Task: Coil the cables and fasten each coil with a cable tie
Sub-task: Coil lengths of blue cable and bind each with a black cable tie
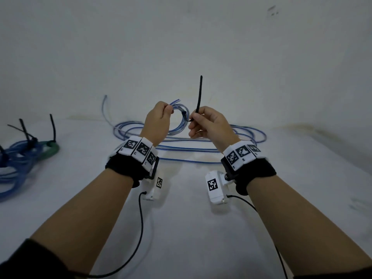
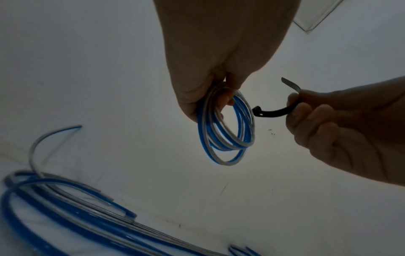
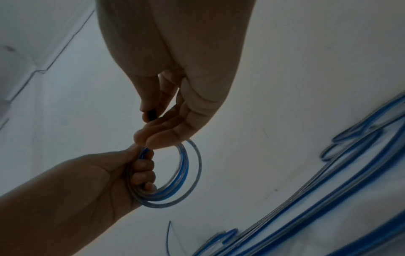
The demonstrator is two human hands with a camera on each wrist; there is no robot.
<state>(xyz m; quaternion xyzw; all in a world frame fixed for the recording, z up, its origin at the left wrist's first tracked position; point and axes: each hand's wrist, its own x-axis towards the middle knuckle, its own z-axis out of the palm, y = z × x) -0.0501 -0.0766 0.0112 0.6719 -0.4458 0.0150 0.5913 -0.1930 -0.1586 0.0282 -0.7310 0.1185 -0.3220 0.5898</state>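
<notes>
My left hand holds up a small coil of blue and clear cable, its fingers curled round one side of the loops. My right hand pinches a black cable tie just right of the coil. The tie's long tail points up, and its head end curves toward the coil's right side. In the right wrist view the same coil hangs below my right fingers, with the left hand gripping it from the left.
Several long loose blue and clear cables lie spread on the white surface under my hands. At the far left lies a heap of coils bound with black ties, one of them green. A white wall stands behind.
</notes>
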